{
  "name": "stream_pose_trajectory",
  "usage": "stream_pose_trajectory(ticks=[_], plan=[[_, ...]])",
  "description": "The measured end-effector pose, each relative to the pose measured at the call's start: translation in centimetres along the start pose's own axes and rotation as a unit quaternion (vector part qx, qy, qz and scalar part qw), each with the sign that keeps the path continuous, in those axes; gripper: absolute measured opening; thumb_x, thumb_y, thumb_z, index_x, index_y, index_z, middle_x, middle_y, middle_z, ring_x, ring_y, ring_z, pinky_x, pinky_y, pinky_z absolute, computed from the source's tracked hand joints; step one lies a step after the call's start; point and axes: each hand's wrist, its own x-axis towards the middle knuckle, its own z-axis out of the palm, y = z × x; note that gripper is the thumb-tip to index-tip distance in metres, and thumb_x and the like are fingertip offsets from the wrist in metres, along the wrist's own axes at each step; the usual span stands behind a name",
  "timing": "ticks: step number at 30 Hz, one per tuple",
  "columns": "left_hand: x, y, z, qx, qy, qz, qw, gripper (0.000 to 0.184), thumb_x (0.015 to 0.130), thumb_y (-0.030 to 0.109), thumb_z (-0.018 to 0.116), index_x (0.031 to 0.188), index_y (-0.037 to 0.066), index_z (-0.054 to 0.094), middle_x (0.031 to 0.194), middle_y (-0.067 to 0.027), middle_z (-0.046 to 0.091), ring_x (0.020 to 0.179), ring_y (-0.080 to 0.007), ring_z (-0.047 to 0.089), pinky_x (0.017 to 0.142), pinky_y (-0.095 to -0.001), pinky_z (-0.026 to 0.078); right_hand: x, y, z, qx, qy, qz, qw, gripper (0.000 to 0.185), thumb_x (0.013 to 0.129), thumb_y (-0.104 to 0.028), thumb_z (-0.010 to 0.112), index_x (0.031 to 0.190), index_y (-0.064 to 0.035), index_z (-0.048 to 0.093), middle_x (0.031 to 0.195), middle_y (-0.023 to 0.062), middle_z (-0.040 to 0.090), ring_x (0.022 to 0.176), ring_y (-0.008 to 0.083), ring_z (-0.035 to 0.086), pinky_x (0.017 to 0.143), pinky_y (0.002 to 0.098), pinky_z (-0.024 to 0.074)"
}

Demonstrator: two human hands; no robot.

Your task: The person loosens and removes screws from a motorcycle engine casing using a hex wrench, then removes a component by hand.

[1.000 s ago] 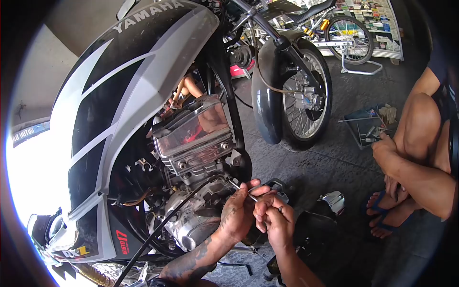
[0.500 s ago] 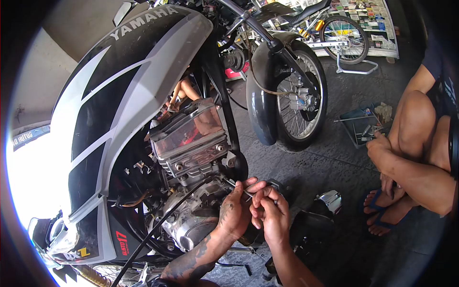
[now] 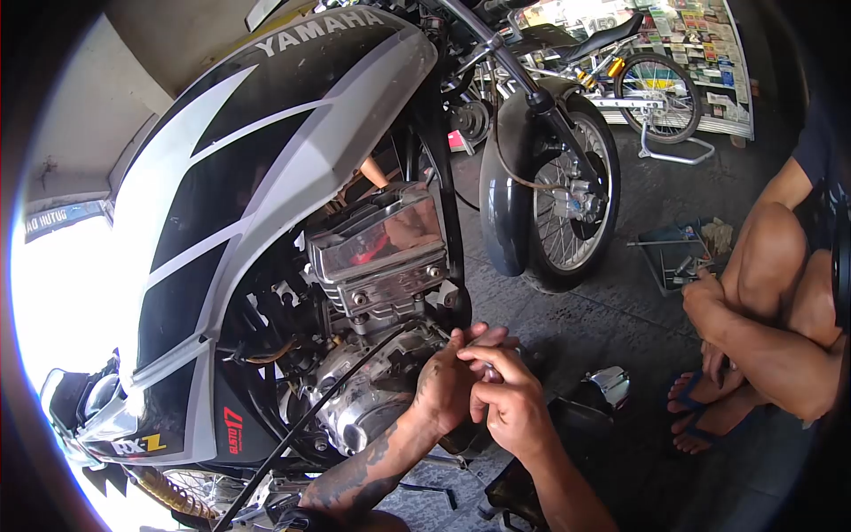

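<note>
My left hand (image 3: 446,383) is closed beside the engine, thumb and fingers pinching near the end of a black cable (image 3: 330,396). That cable rises from the lower left, bends over the engine cover (image 3: 356,417) and comes down to my fingers. Right against it, my right hand (image 3: 512,403) is closed too, its thumb and forefinger pinched at the left fingertips. Whatever small part lies between them is hidden. The finned cylinder (image 3: 381,253) of the motorcycle sits just above both hands, under the black and silver fuel tank (image 3: 266,168).
A person crouches at the right, one hand (image 3: 703,297) by a tool tray (image 3: 660,262). The front wheel (image 3: 572,195) stands ahead. A shiny metal part (image 3: 607,387) lies on the dark floor (image 3: 638,328). A small bike (image 3: 656,97) is parked behind.
The view has shifted, so the motorcycle appears further right. My right hand has turned, its fingers now overlapping the left fingertips. The thin metal piece seen between my hands is now hidden.
</note>
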Motion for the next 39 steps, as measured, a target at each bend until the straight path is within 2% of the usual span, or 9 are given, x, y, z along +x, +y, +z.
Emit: stream_pose_trajectory(ticks=[6, 9, 18, 19, 21, 22, 28, 30, 39], plan=[[-0.2, 0.4, 0.4, 0.018, 0.03, -0.017, 0.999, 0.03, 0.101, 0.03, 0.032, 0.098, 0.009, 0.054, 0.11, -0.0109, 0.063, 0.117, -0.0281, 0.052, 0.1, -0.0469, 0.04, -2.0, -0.7, 0.4, -0.016, 0.077, 0.019, 0.997, 0.047, 0.084, 0.0, 0.059, 0.129, -0.0016, 0.045, 0.104, 0.014, 0.059, 0.089, 0.0235, 0.06, 0.076, 0.0312, 0.05], [0.8, -0.4, -1.0, -0.006, -0.012, 0.028, 1.0, 0.029, 0.101, 0.03, 0.029, 0.102, 0.01, 0.05, 0.105, -0.0102, 0.065, 0.117, -0.0294, 0.052, 0.102, -0.05, 0.037, -3.2, -0.4, -0.1, 0.164, -0.014, 0.348, 0.923, 0.036, 0.089, -0.002, 0.053, 0.125, -0.0054, 0.053, 0.085, 0.0105, 0.062, 0.065, 0.0188, 0.061, 0.064, 0.0283, 0.0484], [-0.7, -1.0, 0.8, 0.034, -0.01, -0.022, 0.999, 0.028, 0.101, 0.028, 0.03, 0.101, 0.007, 0.048, 0.115, -0.0146, 0.061, 0.115, -0.0293, 0.053, 0.101, -0.0454, 0.038, -1.1, 1.2, -1.0, -0.12, 0.058, 0.081, 0.988, 0.044, 0.075, 0.011, 0.051, 0.113, -0.0075, 0.062, 0.088, 0.0131, 0.056, 0.083, 0.0294, 0.063, 0.072, 0.0383, 0.0496], [-0.4, -1.0, 0.5, 0.026, -0.008, -0.017, 0.999, 0.028, 0.101, 0.028, 0.03, 0.1, 0.007, 0.05, 0.115, -0.014, 0.061, 0.115, -0.0294, 0.052, 0.103, -0.047, 0.036, -1.1, 2.2, -0.6, -0.109, 0.105, 0.021, 0.988, 0.036, 0.085, 0.006, 0.047, 0.117, -0.0056, 0.058, 0.089, 0.0116, 0.056, 0.072, 0.0239, 0.062, 0.058, 0.0331, 0.0504], [0.2, -0.9, -0.3, -0.011, -0.025, -0.01, 1.0, 0.028, 0.1, 0.027, 0.032, 0.1, 0.007, 0.051, 0.118, -0.0145, 0.06, 0.12, -0.029, 0.049, 0.105, -0.049, 0.034, -1.8, 0.9, -0.1, 0.105, 0.181, 0.18, 0.961, 0.029, 0.09, -0.001, 0.044, 0.117, -0.0039, 0.056, 0.085, 0.0093, 0.055, 0.065, 0.0183, 0.059, 0.051, 0.0282, 0.0467], [0.1, -0.9, -0.1, -0.011, -0.026, -0.009, 1.0, 0.028, 0.1, 0.027, 0.032, 0.1, 0.007, 0.051, 0.118, -0.0145, 0.06, 0.12, -0.029, 0.049, 0.105, -0.049, 0.034, -2.4, 0.3, 0.3, 0.31, 0.241, 0.326, 0.86, 0.025, 0.096, -0.007, 0.041, 0.117, -0.0021, 0.053, 0.081, 0.0069, 0.055, 0.059, 0.0126, 0.057, 0.043, 0.0233, 0.043], [-0.1, -0.9, 0.1, 0.001, -0.043, 0.008, 0.999, 0.028, 0.1, 0.028, 0.032, 0.101, 0.009, 0.051, 0.119, -0.0127, 0.059, 0.125, -0.0295, 0.045, 0.104, -0.0464, 0.035, -2.5, -0.8, 2.4, 0.317, 0.223, 0.318, 0.865, 0.016, 0.093, -0.002, 0.049, 0.102, -0.0027, 0.061, 0.071, 0.001, 0.053, 0.052, 0.0049, 0.046, 0.044, 0.0175, 0.0354], [-0.3, -0.4, 0.4, -0.002, -0.051, 0.005, 0.999, 0.028, 0.101, 0.029, 0.031, 0.101, 0.009, 0.051, 0.12, -0.0118, 0.059, 0.125, -0.0288, 0.045, 0.098, -0.0424, 0.042, -2.3, 1.0, 2.3, -0.041, 0.172, 0.007, 0.984, 0.023, 0.092, 0.003, 0.044, 0.097, -0.0033, 0.065, 0.077, 0.0018, 0.053, 0.054, 0.0049, 0.047, 0.036, 0.017, 0.0315], [-0.2, -0.2, 0.2, -0.001, -0.038, -0.017, 0.999, 0.031, 0.101, 0.03, 0.028, 0.102, 0.01, 0.051, 0.117, -0.0112, 0.061, 0.121, -0.0288, 0.049, 0.082, -0.035, 0.051, -3.2, -1.5, 2.4, 0.324, 0.208, 0.269, 0.883, 0.029, 0.088, 0.008, 0.044, 0.111, -0.001, 0.061, 0.092, 0.0063, 0.06, 0.07, 0.0082, 0.058, 0.045, 0.0168, 0.0405]])
